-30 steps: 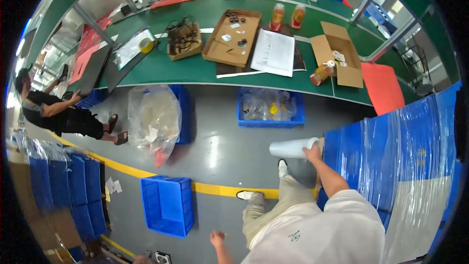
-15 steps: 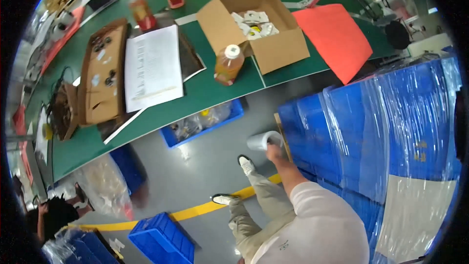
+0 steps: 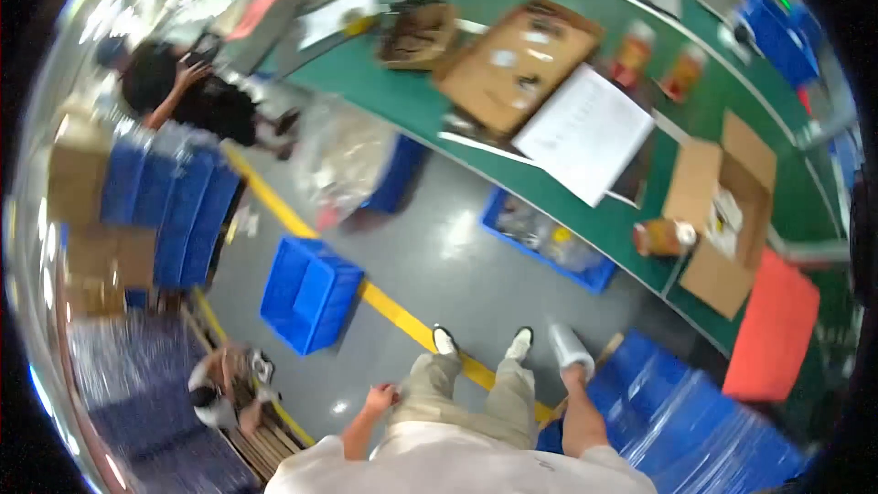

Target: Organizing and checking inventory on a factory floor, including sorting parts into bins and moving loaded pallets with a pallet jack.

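Roll (image 3: 572,346) lowered, gripped in right hand (image 3: 574,375).

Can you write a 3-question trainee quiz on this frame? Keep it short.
1. True or false: the right hand grips a whitish roll.
2. What does the left hand hold?
A) a bottle
B) nothing, it hangs beside the thigh
C) a sheet of paper
3. Fill in: the person's shoes stand at a ____ floor line.

Key
1. True. The roll's end shows above the stack of wrapped blue crates.
2. B
3. yellow
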Tool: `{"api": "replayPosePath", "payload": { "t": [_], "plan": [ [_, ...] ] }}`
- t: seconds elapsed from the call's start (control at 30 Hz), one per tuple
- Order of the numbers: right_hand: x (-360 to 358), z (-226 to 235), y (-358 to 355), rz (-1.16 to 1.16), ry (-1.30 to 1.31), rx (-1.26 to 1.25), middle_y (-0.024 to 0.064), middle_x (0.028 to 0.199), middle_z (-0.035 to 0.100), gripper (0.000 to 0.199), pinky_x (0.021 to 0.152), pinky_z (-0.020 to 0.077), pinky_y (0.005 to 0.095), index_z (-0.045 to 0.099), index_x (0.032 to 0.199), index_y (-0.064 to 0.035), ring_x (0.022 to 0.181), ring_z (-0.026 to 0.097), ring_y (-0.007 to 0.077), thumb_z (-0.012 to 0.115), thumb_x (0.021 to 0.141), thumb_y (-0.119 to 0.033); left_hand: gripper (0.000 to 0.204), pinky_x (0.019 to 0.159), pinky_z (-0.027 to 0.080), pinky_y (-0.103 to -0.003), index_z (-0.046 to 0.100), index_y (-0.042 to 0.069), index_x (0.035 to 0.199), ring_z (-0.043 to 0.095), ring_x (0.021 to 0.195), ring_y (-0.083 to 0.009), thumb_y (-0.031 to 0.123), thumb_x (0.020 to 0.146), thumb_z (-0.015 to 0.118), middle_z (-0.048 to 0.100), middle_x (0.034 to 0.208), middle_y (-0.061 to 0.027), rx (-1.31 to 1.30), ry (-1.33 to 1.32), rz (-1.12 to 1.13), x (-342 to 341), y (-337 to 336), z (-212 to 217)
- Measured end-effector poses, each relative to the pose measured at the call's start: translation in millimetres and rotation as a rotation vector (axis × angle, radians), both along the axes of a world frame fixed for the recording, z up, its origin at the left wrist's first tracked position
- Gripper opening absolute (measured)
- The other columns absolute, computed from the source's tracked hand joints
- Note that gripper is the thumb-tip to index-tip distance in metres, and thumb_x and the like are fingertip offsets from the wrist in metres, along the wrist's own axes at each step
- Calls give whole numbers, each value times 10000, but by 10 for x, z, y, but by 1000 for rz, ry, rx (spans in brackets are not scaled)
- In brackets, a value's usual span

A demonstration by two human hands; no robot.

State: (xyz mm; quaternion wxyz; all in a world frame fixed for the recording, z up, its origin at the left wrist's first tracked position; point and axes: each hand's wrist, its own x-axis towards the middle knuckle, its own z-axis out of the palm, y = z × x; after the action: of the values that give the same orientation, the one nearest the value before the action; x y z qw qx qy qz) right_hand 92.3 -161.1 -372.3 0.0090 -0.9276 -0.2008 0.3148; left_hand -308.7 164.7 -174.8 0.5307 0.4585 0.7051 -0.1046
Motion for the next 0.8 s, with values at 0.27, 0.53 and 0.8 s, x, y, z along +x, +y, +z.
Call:
{"api": "replayPosePath", "payload": {
  "t": [0.27, 0.53, 0.8],
  "plan": [
    [462, 359, 84, 71, 50, 17, 186, 721, 624, 247, 650, 472, 413, 649, 684, -35, 675, 603, 333, 592, 638, -271, 220, 517, 479, -283, 625, 3, 854, 582, 547, -161, 179, 811, 500, 618, 666, -71, 88, 3, 149, -472, -293, -166],
    [214, 2068, 2055, 41, -134, 248, 184, 631, 608, 352, 611, 470, 422, 642, 628, -6, 601, 599, 352, 614, 730, -342, 162, 394, 411, -305, 527, -3, 785, 529, 484, -183, 141, 813, 458, 550, 607, -102, 29, -231, 646, -702, 558, -115],
    [170, 2991, 5417, 326, -134, 737, 191, 669, 582, 309, 607, 448, 414, 580, 735, -4, 648, 586, 346, 482, 834, -280, 181, 438, 439, -292, 483, 24, 936, 547, 551, -185, 185, 857, 454, 571, 738, -120, 89, -312, 891, -998, 1713, -409]
  ]
}}
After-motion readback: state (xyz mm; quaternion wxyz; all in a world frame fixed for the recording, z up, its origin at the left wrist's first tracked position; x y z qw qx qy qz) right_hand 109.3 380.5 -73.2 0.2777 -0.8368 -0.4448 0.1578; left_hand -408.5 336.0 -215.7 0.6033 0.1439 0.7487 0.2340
